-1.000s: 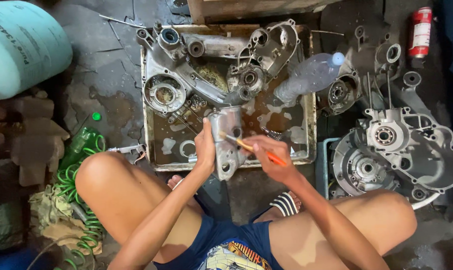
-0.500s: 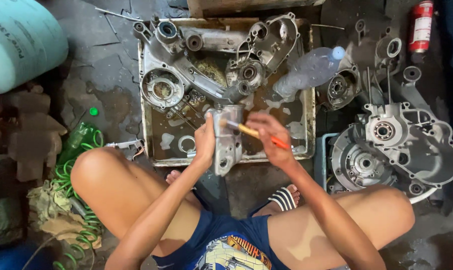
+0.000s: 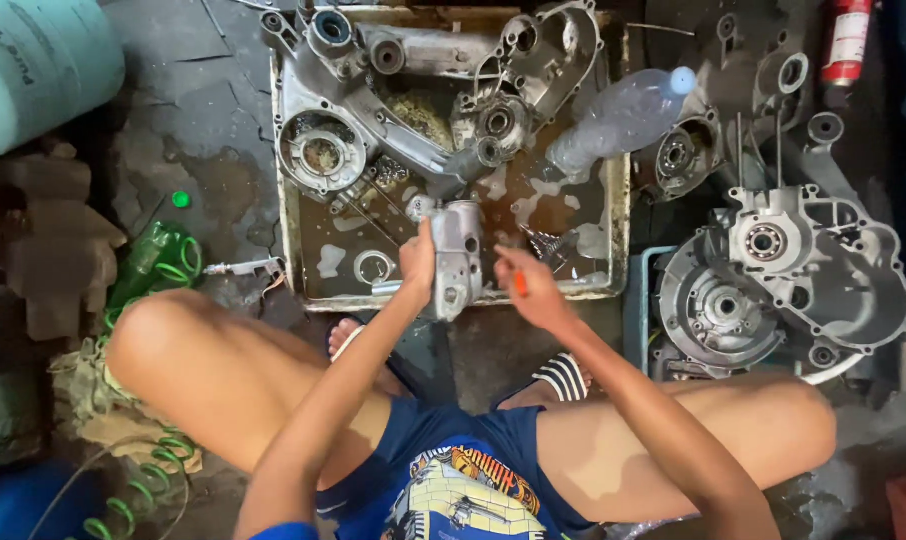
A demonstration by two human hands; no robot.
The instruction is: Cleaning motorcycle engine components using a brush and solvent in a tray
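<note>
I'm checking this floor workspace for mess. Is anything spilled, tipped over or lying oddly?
Yes. A clear plastic bottle lies tilted across the tray's right rim, resting partly on engine parts. The tray holds patchy brown liquid around a large engine casing. The left hand grips a small metal casing over it.

One head-worn camera looks steeply down, close over the person's lap and the metal tray point(image 3: 291, 200)
</note>
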